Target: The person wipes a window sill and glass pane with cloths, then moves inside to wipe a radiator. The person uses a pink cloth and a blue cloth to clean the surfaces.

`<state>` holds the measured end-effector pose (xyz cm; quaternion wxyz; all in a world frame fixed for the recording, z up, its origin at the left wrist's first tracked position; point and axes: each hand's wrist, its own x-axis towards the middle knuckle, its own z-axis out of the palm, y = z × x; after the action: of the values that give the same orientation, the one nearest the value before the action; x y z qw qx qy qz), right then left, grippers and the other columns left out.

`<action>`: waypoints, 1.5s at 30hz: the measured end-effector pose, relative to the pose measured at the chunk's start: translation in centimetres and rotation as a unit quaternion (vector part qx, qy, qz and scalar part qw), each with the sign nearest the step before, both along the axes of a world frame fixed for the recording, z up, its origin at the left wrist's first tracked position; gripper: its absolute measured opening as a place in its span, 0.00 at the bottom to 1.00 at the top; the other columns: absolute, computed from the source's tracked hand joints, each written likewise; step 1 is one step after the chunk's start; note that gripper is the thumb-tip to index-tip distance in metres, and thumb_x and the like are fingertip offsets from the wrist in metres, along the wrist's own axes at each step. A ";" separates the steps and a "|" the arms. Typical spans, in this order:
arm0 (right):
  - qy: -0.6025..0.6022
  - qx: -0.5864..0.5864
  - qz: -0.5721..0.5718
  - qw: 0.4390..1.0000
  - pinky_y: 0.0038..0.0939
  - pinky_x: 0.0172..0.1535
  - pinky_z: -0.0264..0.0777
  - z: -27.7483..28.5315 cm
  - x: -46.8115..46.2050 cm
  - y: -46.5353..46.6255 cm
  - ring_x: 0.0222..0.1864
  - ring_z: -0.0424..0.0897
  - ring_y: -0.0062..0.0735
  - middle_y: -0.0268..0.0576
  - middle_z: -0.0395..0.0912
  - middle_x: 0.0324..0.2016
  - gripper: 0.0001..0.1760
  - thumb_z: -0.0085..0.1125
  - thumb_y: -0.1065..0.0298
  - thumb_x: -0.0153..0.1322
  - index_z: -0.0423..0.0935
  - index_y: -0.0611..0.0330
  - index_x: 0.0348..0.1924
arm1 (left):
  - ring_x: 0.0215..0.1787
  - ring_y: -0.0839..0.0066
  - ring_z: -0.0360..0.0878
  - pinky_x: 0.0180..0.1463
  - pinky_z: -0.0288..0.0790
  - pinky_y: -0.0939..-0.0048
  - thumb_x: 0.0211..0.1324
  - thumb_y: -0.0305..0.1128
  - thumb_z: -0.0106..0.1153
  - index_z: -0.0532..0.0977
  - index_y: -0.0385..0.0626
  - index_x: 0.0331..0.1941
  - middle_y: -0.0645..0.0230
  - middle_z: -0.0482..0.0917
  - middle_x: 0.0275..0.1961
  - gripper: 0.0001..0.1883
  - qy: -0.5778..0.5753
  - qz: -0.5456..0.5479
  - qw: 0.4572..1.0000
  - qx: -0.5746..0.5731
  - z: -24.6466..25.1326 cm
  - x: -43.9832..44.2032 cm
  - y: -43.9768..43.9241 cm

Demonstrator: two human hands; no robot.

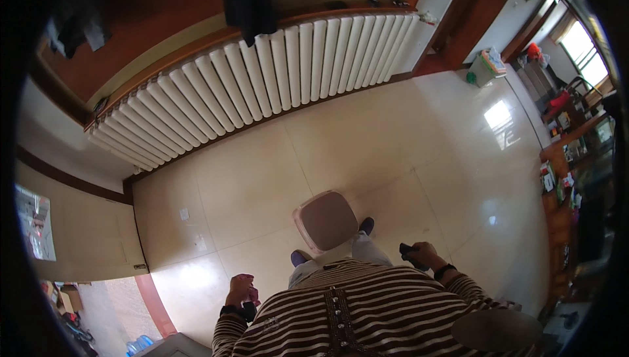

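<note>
My left hand [238, 289] hangs at my left side, closed around a crumpled dark pink cloth [254, 296]. On the other side, my right hand [426, 253] grips a small dark object [413, 255] whose kind I cannot make out. Between my feet and slightly ahead stands a plastic stool [328, 220] with a brown top and a paler pinkish rim. Neither hand touches it.
A long white column radiator [295, 67] runs along the wall under a wooden ledge, with dark clothing [250, 3] hanging over it. At left is a cream door [83, 229]. A bin [486, 68] stands far right, near a cluttered wooden cabinet [557, 239]. The tiled floor [255, 175] is glossy.
</note>
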<state>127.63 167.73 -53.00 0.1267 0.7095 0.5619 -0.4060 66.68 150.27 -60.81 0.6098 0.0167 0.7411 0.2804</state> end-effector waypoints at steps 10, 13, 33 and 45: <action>0.060 0.059 -0.010 0.996 0.41 0.38 0.79 -4.0 6.4 17.2 0.29 0.85 0.42 0.50 0.85 0.29 0.17 0.69 0.57 0.66 0.84 0.61 0.40 | 0.52 0.66 0.84 0.55 0.78 0.63 0.42 0.45 0.66 0.84 0.49 0.38 0.68 0.87 0.44 0.18 0.303 -0.552 0.753 0.192 -2.7 9.3 0.9; 0.053 0.121 0.035 0.991 0.42 0.42 0.79 -6.2 8.9 22.5 0.39 0.85 0.46 0.54 0.85 0.38 0.22 0.70 0.56 0.65 0.83 0.62 0.46 | 0.52 0.68 0.84 0.54 0.78 0.64 0.42 0.46 0.66 0.84 0.51 0.38 0.69 0.87 0.44 0.18 0.348 -0.700 0.607 0.140 -2.2 12.6 2.5; -0.016 0.120 -0.152 0.981 0.42 0.44 0.79 -8.0 14.0 24.3 0.38 0.85 0.46 0.48 0.86 0.37 0.19 0.68 0.56 0.65 0.84 0.60 0.42 | 0.47 0.69 0.85 0.49 0.79 0.64 0.47 0.44 0.64 0.83 0.57 0.46 0.69 0.87 0.44 0.20 0.206 -0.700 0.665 0.158 -6.1 12.1 25.7; -0.005 0.038 -0.249 0.968 0.40 0.36 0.77 -4.5 10.6 26.3 0.31 0.84 0.42 0.49 0.85 0.32 0.23 0.67 0.53 0.66 0.82 0.60 0.47 | 0.29 0.77 0.83 0.34 0.77 0.72 0.54 0.32 0.64 0.85 0.43 0.36 0.67 0.86 0.29 0.08 0.144 -0.342 0.927 0.064 -5.9 5.3 47.5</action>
<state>138.28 194.06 -57.47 -0.0019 0.8334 0.3820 -0.3995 71.95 197.74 -66.75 0.5532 0.3478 0.7508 0.0963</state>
